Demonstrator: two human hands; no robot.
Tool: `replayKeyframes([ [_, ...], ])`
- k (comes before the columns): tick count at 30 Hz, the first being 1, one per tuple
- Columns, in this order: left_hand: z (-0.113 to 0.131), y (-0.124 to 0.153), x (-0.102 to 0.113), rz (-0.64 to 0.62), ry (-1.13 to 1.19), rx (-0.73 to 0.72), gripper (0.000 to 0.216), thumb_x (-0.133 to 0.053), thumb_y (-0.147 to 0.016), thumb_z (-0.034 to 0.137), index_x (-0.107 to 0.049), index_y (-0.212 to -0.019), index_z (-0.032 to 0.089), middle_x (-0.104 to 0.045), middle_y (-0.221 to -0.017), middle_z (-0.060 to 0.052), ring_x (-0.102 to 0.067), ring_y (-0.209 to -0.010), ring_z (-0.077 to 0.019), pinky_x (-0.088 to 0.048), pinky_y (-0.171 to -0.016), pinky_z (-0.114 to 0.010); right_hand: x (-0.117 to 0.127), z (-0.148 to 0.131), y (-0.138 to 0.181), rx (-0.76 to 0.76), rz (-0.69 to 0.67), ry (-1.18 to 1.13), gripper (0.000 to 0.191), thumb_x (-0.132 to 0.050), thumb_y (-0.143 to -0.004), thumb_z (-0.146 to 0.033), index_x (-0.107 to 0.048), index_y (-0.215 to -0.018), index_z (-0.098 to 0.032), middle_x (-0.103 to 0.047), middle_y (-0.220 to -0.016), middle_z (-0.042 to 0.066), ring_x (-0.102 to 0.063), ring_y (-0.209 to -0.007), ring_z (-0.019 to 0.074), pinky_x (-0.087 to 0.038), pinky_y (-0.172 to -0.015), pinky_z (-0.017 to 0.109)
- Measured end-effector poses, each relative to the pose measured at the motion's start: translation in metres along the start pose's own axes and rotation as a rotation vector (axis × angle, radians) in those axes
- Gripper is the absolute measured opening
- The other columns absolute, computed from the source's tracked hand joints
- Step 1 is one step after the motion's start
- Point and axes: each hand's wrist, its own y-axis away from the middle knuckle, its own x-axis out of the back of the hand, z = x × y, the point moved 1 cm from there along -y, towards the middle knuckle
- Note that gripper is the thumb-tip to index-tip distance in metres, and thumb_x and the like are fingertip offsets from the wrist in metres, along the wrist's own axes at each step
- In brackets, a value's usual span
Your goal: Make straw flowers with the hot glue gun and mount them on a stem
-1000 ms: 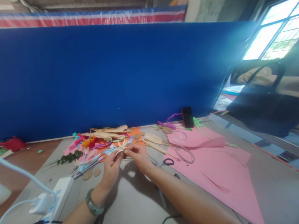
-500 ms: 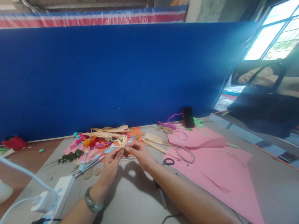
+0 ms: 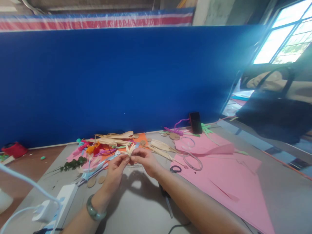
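Between my two hands is a small pale straw-coloured flower (image 3: pixel 130 150), its pointed petals fanning upward. My left hand (image 3: pixel 119 165) pinches its base from the left, with a green bangle (image 3: pixel 94 209) on the wrist. From the right, my right hand (image 3: pixel 144 160) pinches the same base, thumb and fingertips meeting the left ones. The fingers hide the flower's lower end. Just behind lie bundles of dried husk strips (image 3: pixel 113 138) on orange paper (image 3: pixel 140 138). More husk strips (image 3: pixel 162 146) lie to the right of my right hand.
Pink paper sheets (image 3: pixel 226 182) cover the right side, with a tape ring (image 3: pixel 192 161) on them. A phone (image 3: pixel 195 123) leans on the blue partition (image 3: pixel 122 78). At left are a green leaf sprig (image 3: pixel 74 163), wooden discs (image 3: pixel 91 182) and a power strip (image 3: pixel 64 203) with cables.
Both hands keep their pinch on the flower, which has tilted slightly to the right. The left forearm has shifted a little to the left.
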Motion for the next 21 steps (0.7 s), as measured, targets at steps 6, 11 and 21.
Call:
replayKeyframes([
  [6,0.001,0.001,-0.004,-0.055,0.011,0.060,0.013,-0.065,-0.081,0.028,-0.067,-0.077,0.016,-0.065,-0.070,-0.002,-0.058,-0.068,-0.0154,-0.045,-0.071,-0.028,0.002,-0.003,0.000,-0.026,-0.057,0.052,0.017,-0.076,-0.070,-0.027,-0.066,-0.068,-0.014,-0.061,-0.056,-0.002,-0.056,-0.053,0.0114,-0.043,-0.057,0.025],
  [11,0.001,0.001,-0.007,-0.101,0.151,0.148,0.015,-0.065,-0.082,0.030,-0.070,-0.083,0.015,-0.064,-0.070,-0.003,-0.057,-0.071,-0.0152,-0.044,-0.073,-0.027,0.004,-0.001,-0.001,-0.015,-0.081,0.051,0.019,-0.072,-0.074,-0.031,-0.066,-0.071,-0.014,-0.061,-0.055,-0.002,-0.056,-0.052,0.0115,-0.045,-0.058,0.026],
  [21,-0.012,-0.001,-0.003,-0.061,0.409,0.342,0.013,-0.073,-0.074,0.024,-0.072,-0.084,0.016,-0.064,-0.075,-0.003,-0.056,-0.068,-0.0119,-0.046,-0.072,-0.025,0.007,0.005,-0.002,-0.035,-0.035,0.058,0.019,-0.076,-0.070,-0.031,-0.068,-0.072,-0.015,-0.063,-0.063,-0.001,-0.057,-0.057,0.0110,-0.045,-0.058,0.024],
])
